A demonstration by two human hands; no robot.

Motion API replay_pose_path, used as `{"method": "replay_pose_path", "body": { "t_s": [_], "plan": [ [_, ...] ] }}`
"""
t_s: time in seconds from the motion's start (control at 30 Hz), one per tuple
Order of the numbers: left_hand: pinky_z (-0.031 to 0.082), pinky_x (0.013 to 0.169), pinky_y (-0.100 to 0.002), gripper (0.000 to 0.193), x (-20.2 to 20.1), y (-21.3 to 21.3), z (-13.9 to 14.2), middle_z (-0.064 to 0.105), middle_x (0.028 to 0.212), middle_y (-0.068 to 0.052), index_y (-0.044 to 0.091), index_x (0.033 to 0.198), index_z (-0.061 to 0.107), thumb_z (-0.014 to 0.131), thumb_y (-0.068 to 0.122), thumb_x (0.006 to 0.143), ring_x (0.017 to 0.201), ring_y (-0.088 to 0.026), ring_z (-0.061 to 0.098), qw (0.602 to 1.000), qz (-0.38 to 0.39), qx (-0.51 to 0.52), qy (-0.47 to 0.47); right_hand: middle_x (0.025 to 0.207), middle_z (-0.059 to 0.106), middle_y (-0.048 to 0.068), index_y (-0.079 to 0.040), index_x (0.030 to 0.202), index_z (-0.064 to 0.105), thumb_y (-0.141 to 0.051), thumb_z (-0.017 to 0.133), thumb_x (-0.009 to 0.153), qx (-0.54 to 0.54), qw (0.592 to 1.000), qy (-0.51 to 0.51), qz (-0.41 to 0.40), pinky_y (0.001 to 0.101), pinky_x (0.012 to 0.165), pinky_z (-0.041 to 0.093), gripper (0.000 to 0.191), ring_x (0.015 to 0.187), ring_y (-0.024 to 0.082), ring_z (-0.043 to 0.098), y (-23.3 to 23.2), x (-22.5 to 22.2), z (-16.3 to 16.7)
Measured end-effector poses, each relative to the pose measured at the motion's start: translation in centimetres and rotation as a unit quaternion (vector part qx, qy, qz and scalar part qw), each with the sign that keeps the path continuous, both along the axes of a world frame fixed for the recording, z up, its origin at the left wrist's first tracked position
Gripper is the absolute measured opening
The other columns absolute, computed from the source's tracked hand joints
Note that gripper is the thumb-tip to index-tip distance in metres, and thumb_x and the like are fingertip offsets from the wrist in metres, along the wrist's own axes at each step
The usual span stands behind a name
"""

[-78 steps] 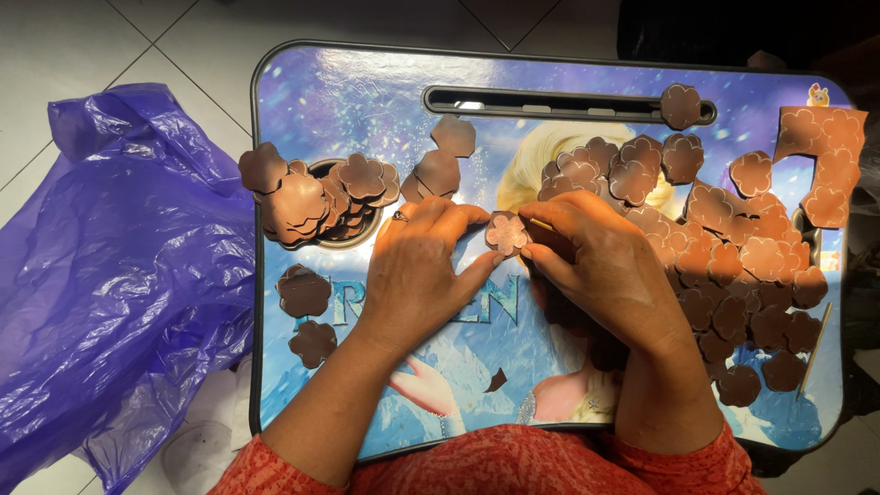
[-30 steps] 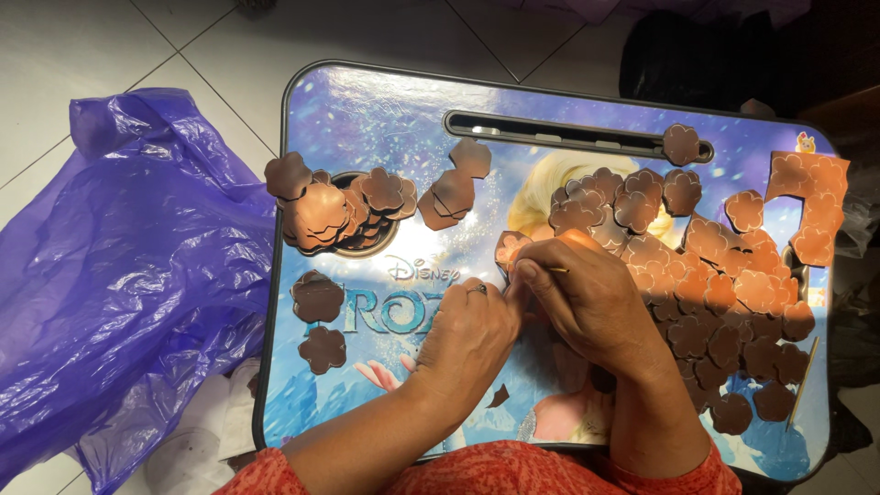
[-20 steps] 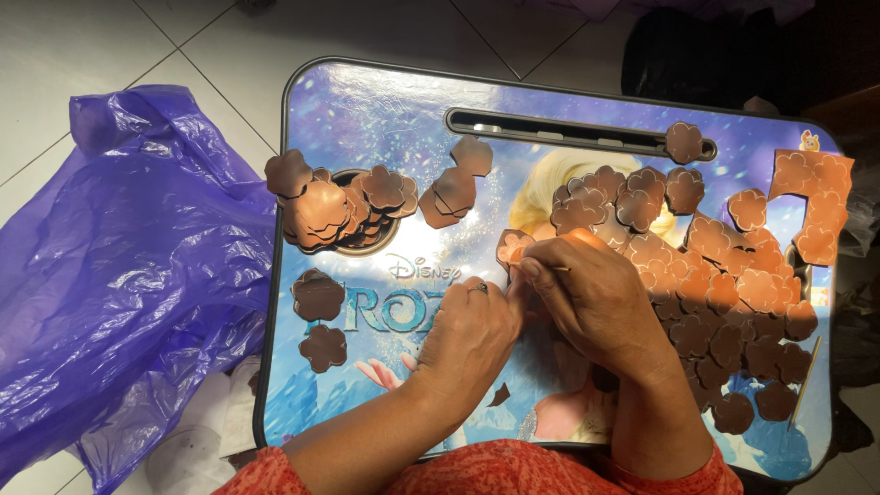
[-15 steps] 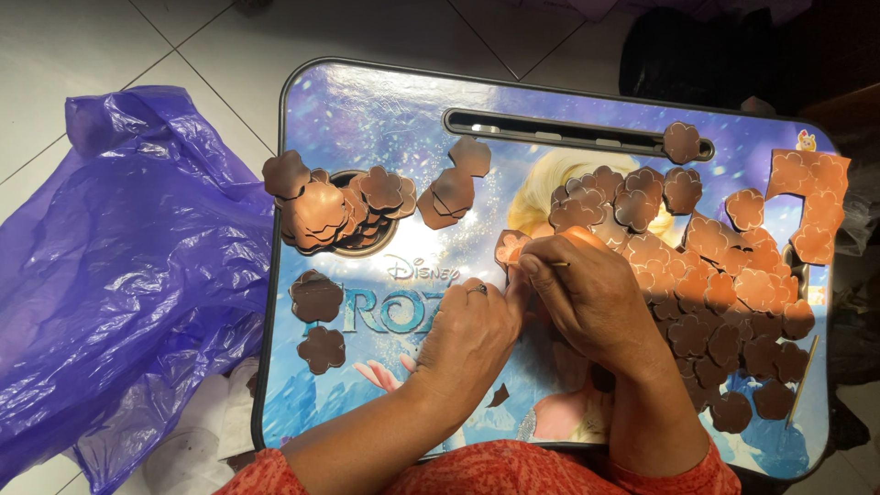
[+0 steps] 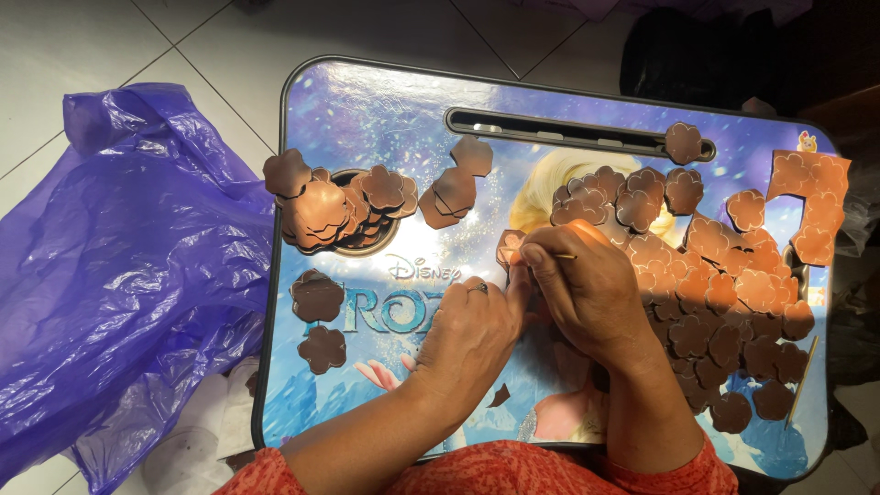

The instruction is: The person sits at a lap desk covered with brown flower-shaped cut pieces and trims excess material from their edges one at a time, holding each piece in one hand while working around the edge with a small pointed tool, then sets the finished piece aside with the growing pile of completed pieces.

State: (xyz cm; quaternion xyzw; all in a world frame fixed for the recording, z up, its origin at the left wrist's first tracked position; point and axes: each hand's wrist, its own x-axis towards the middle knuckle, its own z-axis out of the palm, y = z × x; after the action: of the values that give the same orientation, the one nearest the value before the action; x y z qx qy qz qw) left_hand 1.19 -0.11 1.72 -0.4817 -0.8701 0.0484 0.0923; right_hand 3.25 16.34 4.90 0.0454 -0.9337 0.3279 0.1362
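Observation:
A blue picture-printed lap table [image 5: 385, 119] lies on the tiled floor with brown flower-shaped cutouts on it. My right hand [image 5: 591, 293] pinches a thin stick [image 5: 557, 256] over one small brown flower piece [image 5: 509, 247] near the table's middle. My left hand [image 5: 472, 335], with a ring on one finger, rests curled beside it, its fingertips touching the same piece from below. A heap of flower pieces [image 5: 335, 206] sits at the left over a round cup recess. Many more pieces [image 5: 724, 293] spread across the right side.
A crumpled purple plastic bag [image 5: 119, 266] lies on the floor left of the table, white cloth [image 5: 197, 440] below it. An orange cut-out sheet [image 5: 811, 206] lies at the right edge. A second thin stick [image 5: 800, 383] rests at the lower right. A dark bag [image 5: 697, 55] sits behind.
The view shifted slightly. My left hand drew back toward me and now sits lower, beside the right hand, which has stayed on the small piece.

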Motion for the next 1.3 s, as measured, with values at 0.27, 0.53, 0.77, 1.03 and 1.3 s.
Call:
{"method": "replay_pose_path", "body": {
  "t_s": [0.27, 0.53, 0.77, 1.03, 1.3],
  "plan": [
    [0.039, 0.062, -0.028, 0.059, 0.05, 0.02, -0.04, 0.055, 0.066, 0.004, -0.001, 0.141, 0.055, 0.057, 0.023, 0.087, 0.067, -0.013, 0.056, 1.0, -0.001, -0.007, -0.005, 0.088, 0.068, 0.01, -0.006, 0.102, 0.065, -0.014, 0.062, 0.104, 0.011, 1.0, -0.008, -0.007, 0.0387, 0.069, 0.05, 0.009, 0.079, 0.03, 0.064, -0.18, -0.32, -0.09],
    [0.04, 0.067, -0.028, 0.061, 0.03, -0.03, 0.28, 0.057, 0.076, 0.001, -0.002, 0.14, 0.057, 0.057, 0.028, 0.087, 0.077, -0.015, 0.057, 1.0, -0.004, -0.018, 0.017, 0.089, 0.067, 0.01, -0.005, 0.103, 0.065, -0.014, 0.062, 0.105, -0.027, 0.999, 0.0, -0.029, 0.0354, 0.069, 0.052, 0.01, 0.079, 0.026, 0.067, 0.21, -0.09, 0.1],
    [0.041, 0.072, -0.028, 0.045, -0.04, -0.27, 0.69, 0.057, 0.097, -0.004, 0.003, 0.126, 0.061, 0.054, 0.033, 0.093, 0.094, -0.017, 0.054, 0.999, -0.013, -0.028, 0.013, 0.087, 0.069, 0.008, -0.006, 0.102, 0.066, -0.015, 0.062, 0.105, -0.007, 1.0, -0.02, -0.017, 0.0365, 0.071, 0.052, 0.01, 0.08, 0.028, 0.066, 0.19, -0.11, -0.22],
    [0.042, 0.071, -0.029, 0.055, -0.03, -0.11, 0.55, 0.057, 0.096, -0.005, 0.001, 0.128, 0.061, 0.051, 0.046, 0.098, 0.093, -0.017, 0.054, 1.0, -0.001, -0.009, -0.005, 0.089, 0.068, 0.01, -0.006, 0.102, 0.065, -0.015, 0.062, 0.105, 0.009, 1.0, -0.001, -0.017, 0.0383, 0.073, 0.051, 0.01, 0.081, 0.03, 0.064, 0.42, -0.18, -0.46],
    [0.041, 0.067, -0.027, 0.061, -0.29, 0.07, 0.6, 0.057, 0.127, -0.009, 0.002, 0.13, 0.062, 0.056, 0.051, 0.094, 0.099, -0.017, 0.053, 1.0, 0.004, 0.027, 0.015, 0.091, 0.067, 0.011, -0.005, 0.103, 0.064, -0.014, 0.062, 0.106, -0.022, 0.999, 0.01, -0.028, 0.0373, 0.074, 0.052, 0.01, 0.081, 0.029, 0.066, 0.54, -0.42, -0.68]
  ]
}}
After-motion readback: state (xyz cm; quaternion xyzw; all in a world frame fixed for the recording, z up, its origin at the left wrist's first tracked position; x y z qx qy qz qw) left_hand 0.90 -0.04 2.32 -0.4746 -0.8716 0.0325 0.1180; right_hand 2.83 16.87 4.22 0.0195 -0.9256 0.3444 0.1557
